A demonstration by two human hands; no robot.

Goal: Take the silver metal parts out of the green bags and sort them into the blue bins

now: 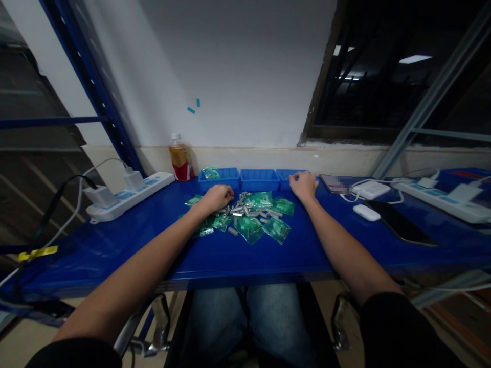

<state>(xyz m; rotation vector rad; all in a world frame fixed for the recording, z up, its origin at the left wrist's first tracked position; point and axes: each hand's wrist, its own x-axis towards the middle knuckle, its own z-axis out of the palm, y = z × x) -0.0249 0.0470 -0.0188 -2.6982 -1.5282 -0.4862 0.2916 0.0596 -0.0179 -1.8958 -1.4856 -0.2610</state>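
Note:
My left hand point(218, 198) is closed, its fingers curled at the left side of a heap of small silver metal cylinders point(238, 208). Anything between those fingertips is hidden. Around and among the cylinders lie several small clear bags with green contents point(248, 228). Over the front right part of the right blue bin point(284, 177) is my right hand point(304, 186), fingers bent together. Whether it pinches something small cannot be made out. The middle blue bin point(260, 180) stands between the hands, and the left blue bin point(219, 182) holds green bags point(210, 173).
A drink bottle point(181, 159) stands by the wall, left of the bins. Power strips with cables point(130, 197) lie at both ends of the blue table point(245, 263). On the right are a phone point(401, 222), a white earbud case point(366, 212) and a white charger point(370, 190).

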